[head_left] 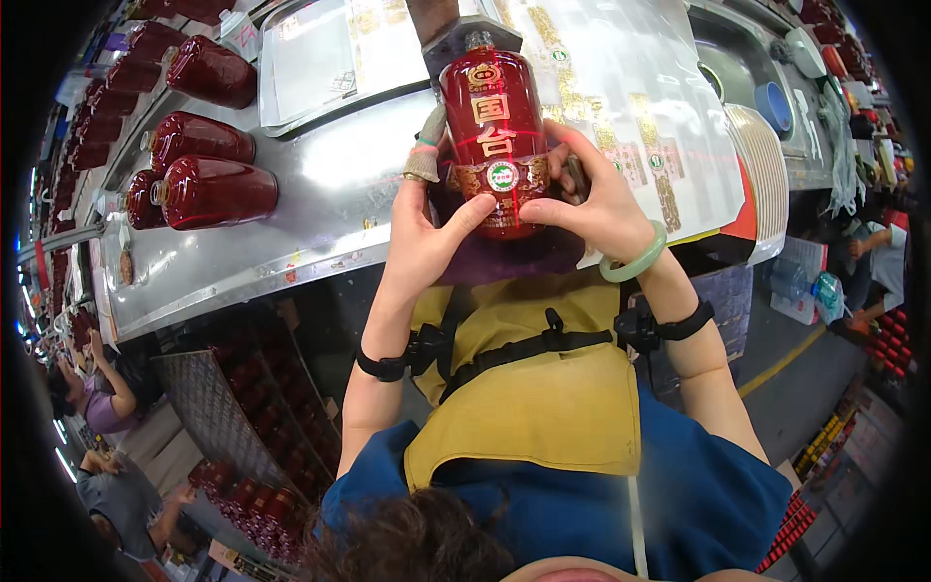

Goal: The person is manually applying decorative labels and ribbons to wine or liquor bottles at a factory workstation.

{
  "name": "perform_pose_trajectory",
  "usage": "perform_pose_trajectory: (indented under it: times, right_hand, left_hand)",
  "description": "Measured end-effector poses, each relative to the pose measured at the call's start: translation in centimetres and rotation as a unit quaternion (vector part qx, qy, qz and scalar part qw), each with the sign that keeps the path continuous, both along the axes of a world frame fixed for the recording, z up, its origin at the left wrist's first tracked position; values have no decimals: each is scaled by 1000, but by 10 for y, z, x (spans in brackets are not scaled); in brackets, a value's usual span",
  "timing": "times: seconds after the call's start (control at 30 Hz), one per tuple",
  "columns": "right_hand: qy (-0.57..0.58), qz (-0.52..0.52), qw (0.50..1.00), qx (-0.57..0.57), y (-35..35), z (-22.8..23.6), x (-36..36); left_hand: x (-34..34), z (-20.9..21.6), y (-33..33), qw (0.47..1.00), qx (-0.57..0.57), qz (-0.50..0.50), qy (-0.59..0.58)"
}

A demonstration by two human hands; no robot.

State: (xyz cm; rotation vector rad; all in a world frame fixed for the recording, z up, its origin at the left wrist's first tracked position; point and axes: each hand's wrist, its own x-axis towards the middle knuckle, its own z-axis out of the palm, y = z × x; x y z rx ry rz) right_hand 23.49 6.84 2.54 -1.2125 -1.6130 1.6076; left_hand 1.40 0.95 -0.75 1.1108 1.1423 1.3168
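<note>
Co-workers (118,500), a metal bench (315,189) and many red bottles (219,191) show a workshop.

Deep red is noted on the held bottle (495,92), on whose front gold characters (492,109) are set in a vertical row. Across its lower part, a band of gold ornament (471,180) is centred on a round emblem (501,176) in green and white. Dark red is likewise shown by the left-hand bottles (221,191). The counter (315,209) is finished in silver-grey. A whitish sheet (630,73) is patterned with gold strips and small green roundels. A pale green bangle (635,256), black wrist straps (381,366), mustard-yellow apron (533,417) and blue shirt (572,519) are recorded.
</note>
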Motion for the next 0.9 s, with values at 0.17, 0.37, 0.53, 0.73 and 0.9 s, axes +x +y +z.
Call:
perform_pose_trajectory:
  times: [0.17,0.37,0.53,0.73,0.9]
  right_hand:
    - [3,-33,999,18,-3,10,15]
    - [-71,-18,983,165,-24,11,19]
    - [-94,-30,975,201,-25,6,15]
    - [-74,-20,980,184,-26,13,15]
    - [-72,-3,981,177,-28,12,13]
  left_hand:
    - [4,2,-4,1000,10,19,-3]
    - [9,12,2,997,18,-11,74]
    - [12,15,0,1000,-8,6,6]
    - [8,11,1,1000,0,14,-5]
    - [13,15,0,1000,-13,23,5]
